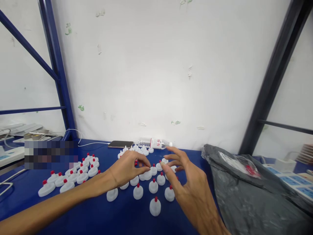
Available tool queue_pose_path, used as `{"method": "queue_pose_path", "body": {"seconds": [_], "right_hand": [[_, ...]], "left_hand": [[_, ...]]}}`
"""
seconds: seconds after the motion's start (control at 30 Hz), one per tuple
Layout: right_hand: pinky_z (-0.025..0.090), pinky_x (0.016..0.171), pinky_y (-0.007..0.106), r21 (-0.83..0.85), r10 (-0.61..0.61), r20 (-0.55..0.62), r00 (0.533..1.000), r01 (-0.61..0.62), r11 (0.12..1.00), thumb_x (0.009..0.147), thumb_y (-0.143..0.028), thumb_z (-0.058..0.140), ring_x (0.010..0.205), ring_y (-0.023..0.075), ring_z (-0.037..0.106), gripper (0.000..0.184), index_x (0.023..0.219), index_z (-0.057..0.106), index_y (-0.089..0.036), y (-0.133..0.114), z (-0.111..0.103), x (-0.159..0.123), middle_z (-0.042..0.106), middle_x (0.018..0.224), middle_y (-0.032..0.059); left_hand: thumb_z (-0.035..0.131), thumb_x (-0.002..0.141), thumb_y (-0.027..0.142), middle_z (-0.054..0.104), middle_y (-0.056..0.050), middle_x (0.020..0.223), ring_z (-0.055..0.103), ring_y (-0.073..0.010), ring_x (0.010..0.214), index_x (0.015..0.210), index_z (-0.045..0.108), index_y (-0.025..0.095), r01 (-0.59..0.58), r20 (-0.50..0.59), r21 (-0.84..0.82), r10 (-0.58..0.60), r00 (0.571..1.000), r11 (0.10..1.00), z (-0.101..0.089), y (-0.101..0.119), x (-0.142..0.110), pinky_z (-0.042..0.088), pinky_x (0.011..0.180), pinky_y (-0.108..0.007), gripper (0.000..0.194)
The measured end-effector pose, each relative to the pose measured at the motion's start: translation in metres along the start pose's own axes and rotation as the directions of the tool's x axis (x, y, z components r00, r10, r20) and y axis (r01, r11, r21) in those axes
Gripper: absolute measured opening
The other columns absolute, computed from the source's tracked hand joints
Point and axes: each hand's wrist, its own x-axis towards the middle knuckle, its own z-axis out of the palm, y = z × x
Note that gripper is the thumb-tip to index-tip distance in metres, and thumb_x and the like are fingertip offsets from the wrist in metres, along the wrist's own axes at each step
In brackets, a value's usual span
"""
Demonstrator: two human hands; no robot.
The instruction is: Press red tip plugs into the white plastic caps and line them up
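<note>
White plastic lids [155, 208] with red tips are standing on the blue worktop [85, 212] in the head view, some grouped at left, others around our hands. We are holding our left hand [128, 167] narrow, but cannot tell whether it is pinching anything; our right hand [189, 178] is hovering wide. Many lids are looking finished, we judge, while plain lids [145, 152] near the bottle [156, 143] are lacking red tips.

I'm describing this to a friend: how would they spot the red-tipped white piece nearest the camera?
Start at the blue table and find the right hand. Left of it stands the white piece, lower in the picture than every other red-tipped one.
</note>
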Motion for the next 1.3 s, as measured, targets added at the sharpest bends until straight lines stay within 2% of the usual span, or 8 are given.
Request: {"method": "queue_pose_path", "body": {"seconds": [0.2,0.37,0.5,0.63,0.77,0.9,1.1,1.3], "right_hand": [[0.05,0.055,0.022,0.018,-0.048,-0.012,0.999,0.048,0.999,0.093,-0.036,0.054,0.078,0.015,0.067,0.036,0.129,0.053,-0.032,-0.003,0.0,-0.002,0.07,0.104,-0.0002],[0.053,0.062,0.024,0.011,-0.066,-0.002,0.998,0.066,0.998,0.092,-0.036,0.054,0.074,0.0127,0.066,0.034,0.126,0.052,-0.037,-0.002,0.001,-0.003,0.07,0.103,-0.0056],[0.05,0.056,0.023,0.008,-0.066,0.003,0.998,0.066,0.998,0.093,-0.036,0.053,0.073,0.012,0.066,0.032,0.125,0.053,-0.038,-0.003,0.0,-0.003,0.069,0.102,-0.0065],[0.049,0.057,0.023,0.01,-0.072,0.019,0.997,0.072,0.997,0.093,-0.034,0.052,0.071,0.0115,0.066,0.03,0.123,0.054,-0.038,-0.003,0.0,-0.001,0.069,0.098,-0.0075],[0.042,0.045,0.023,0.018,-0.073,0.011,0.997,0.072,0.997,0.093,-0.034,0.053,0.069,0.0129,0.065,0.029,0.121,0.057,-0.035,-0.002,0.0,0.0,0.07,0.094,-0.0044],[0.04,0.041,0.022,0.018,-0.073,0.003,0.997,0.073,0.997,0.092,-0.034,0.053,0.069,0.0148,0.066,0.028,0.12,0.06,-0.033,-0.003,-0.002,-0.001,0.07,0.087,-0.0017],[0.041,0.041,0.021,0.021,-0.086,-0.006,0.996,0.086,0.996,0.093,-0.033,0.053,0.069,0.0139,0.065,0.027,0.119,0.06,-0.031,-0.004,-0.001,-0.001,0.07,0.09,-0.0013],[0.041,0.041,0.021,0.012,-0.096,-0.015,0.995,0.096,0.995,0.092,-0.032,0.055,0.067,0.013,0.063,0.023,0.115,0.061,-0.033,-0.003,0.001,-0.002,0.068,0.085,-0.0037]], "left_hand": [[0.069,0.079,0.029,0.073,0.002,0.078,0.062,-0.0181,0.075,0.083,0.077,0.027,0.016,0.104,0.124,-0.029,0.994,0.992,0.012,-0.02,0.002,0.043,0.068,-0.026,0.009],[0.071,0.075,0.026,0.074,0.002,0.077,0.061,-0.0171,0.07,0.081,0.077,0.027,0.025,0.155,0.133,-0.046,0.987,0.991,0.019,-0.021,0.002,0.042,0.064,-0.026,0.009],[0.073,0.074,0.026,0.074,0.002,0.077,0.062,-0.0172,0.071,0.08,0.076,0.027,0.027,0.184,0.14,-0.053,0.981,0.99,0.019,-0.017,0.001,0.042,0.063,-0.025,0.007],[0.071,0.075,0.023,0.075,0.003,0.079,0.062,-0.0173,0.072,0.081,0.076,0.027,0.009,0.199,0.152,-0.04,0.979,0.988,0.02,-0.015,-0.002,0.043,0.065,-0.026,0.008],[0.072,0.074,0.023,0.075,0.003,0.082,0.062,-0.0175,0.071,0.084,0.075,0.027,-0.004,0.21,0.174,-0.033,0.977,0.985,0.023,-0.015,-0.004,0.044,0.066,-0.026,0.011],[0.068,0.081,0.036,0.074,0.003,0.085,0.063,-0.0172,0.073,0.09,0.074,0.029,-0.024,0.154,0.201,-0.007,0.988,0.979,0.012,-0.018,0.002,0.044,0.066,-0.026,0.013],[0.052,0.087,0.032,0.071,-0.007,0.104,0.063,-0.0266,0.091,0.1,0.07,0.022,0.033,-0.034,0.382,-0.022,0.999,0.923,-0.024,-0.056,0.028,0.043,0.077,-0.034,0.024],[0.06,0.082,0.033,0.072,-0.007,0.1,0.065,-0.0261,0.093,0.1,0.071,0.021,0.071,0.025,0.455,-0.093,0.995,0.888,-0.025,-0.102,0.043,0.045,0.078,-0.031,0.024]]}}
